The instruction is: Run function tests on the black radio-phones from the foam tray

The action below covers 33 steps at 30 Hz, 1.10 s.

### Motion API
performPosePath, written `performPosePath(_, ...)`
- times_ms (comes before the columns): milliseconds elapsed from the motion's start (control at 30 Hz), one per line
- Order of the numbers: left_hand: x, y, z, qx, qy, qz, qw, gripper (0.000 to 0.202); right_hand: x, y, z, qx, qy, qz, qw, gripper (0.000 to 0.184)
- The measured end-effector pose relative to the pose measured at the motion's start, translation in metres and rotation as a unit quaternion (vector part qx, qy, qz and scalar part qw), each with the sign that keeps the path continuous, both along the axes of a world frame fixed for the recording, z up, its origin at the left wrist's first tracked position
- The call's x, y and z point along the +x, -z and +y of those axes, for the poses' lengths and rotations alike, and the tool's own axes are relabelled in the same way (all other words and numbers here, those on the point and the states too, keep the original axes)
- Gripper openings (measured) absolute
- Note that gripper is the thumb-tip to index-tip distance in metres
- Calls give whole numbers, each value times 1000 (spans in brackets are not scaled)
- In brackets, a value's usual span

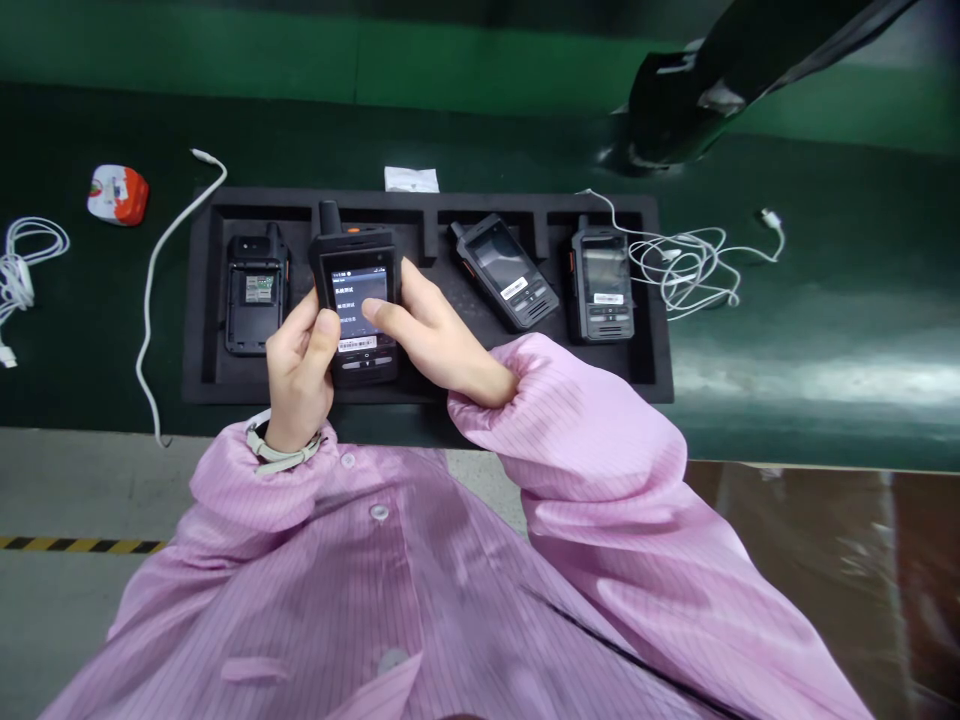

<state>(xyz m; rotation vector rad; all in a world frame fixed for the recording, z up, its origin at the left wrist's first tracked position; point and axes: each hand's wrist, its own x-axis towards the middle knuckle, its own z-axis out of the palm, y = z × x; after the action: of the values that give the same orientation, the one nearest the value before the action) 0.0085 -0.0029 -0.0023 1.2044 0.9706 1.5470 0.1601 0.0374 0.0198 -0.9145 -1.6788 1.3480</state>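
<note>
Both hands hold a black handheld radio-phone (355, 262) with a lit screen and a short antenna, above a black foam tray (202, 300). My left hand (300, 365) wraps its left side, thumb on the lower screen. My right hand (427, 335) grips the right side, its thumb pressing the screen's middle. In the tray lie three more handsets: one on the left with its back open (256, 292), one tilted (504, 270), and one upright on the right (602, 283).
White cables lie on the green belt: one long cable (150, 290) left of the tray, a tangle (686, 265) on the right, another (22, 265) at the far left. A red-and-white packet (118, 193) and a small white bag (411, 179) sit nearby. A dark arm-like fixture (705, 90) hangs at the upper right.
</note>
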Motion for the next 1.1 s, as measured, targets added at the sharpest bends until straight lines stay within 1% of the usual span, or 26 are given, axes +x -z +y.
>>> performPosePath(133,0,0,0,6,2,-7,1000,26,1,-2,0,-3,-9,4,1000,50)
performPosePath(267,0,0,0,-3,-6,-5,1000,26,3,-4,-1,-10,-9,4,1000,50)
performPosePath(433,2,0,0,1,-17,-5,1000,28,3,1,-1,17,2,-14,1000,51)
performPosePath(533,2,1,0,-5,-24,-2,1000,28,2,5,-2,53,40,-49,997,58)
performPosePath(633,3,1,-1,-17,-29,-3,999,29,2,3,-6,133,111,-99,980,65)
performPosePath(667,3,0,-1,-20,-30,-5,999,28,4,1,-7,170,137,-118,969,64)
performPosePath(733,3,0,-1,-23,-31,-13,999,27,7,-2,-9,241,174,-157,942,56)
performPosePath(800,3,-1,-1,-21,-30,-22,999,25,11,-4,-11,286,176,-193,922,44)
performPosePath(867,3,-1,-1,-20,-30,-26,999,24,14,-3,-11,297,151,-225,916,36)
performPosePath(967,3,-2,-1,-27,-34,-20,999,26,13,0,-10,286,130,-257,914,30)
performPosePath(1033,3,-2,-1,-30,-36,-18,999,27,12,0,-11,291,144,-255,911,28)
performPosePath(1100,3,-1,-1,-30,-35,-20,999,28,11,-4,-14,301,167,-222,912,30)
